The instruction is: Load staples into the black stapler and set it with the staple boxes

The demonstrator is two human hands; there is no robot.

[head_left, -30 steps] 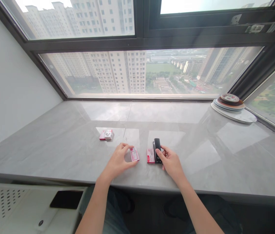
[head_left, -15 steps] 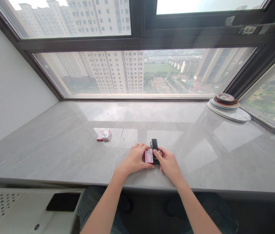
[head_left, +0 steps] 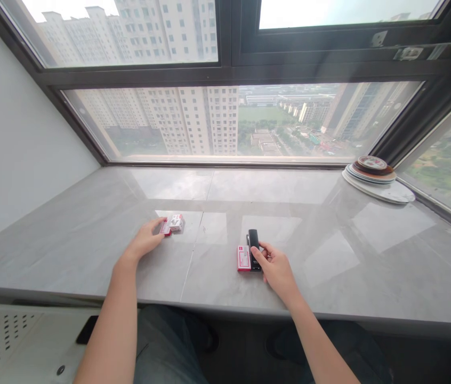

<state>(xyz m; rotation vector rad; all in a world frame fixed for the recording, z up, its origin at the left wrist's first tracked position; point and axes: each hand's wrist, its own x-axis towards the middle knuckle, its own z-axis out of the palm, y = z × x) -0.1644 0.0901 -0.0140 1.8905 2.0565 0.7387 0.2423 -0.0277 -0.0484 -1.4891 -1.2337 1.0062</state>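
Observation:
On the grey counter, a black stapler [head_left: 254,249] stands beside a red and white box [head_left: 243,258], the two touching. My right hand [head_left: 276,268] grips the stapler from its right side, thumb on top. Further left, my left hand [head_left: 148,238] has its thumb and fingers around the left side of a second red and white box [head_left: 166,228]. A small white box with red and dark print [head_left: 176,222] lies against that box's right side.
Stacked round plates or boards [head_left: 378,181] lie at the counter's back right corner, by the window frame [head_left: 225,74]. A white perforated surface [head_left: 21,341] with a dark flat object [head_left: 86,330] is below the counter at left.
My left hand has let go of the box beside the stapler and moved left to the second red and white box. My right hand has stayed on the stapler.

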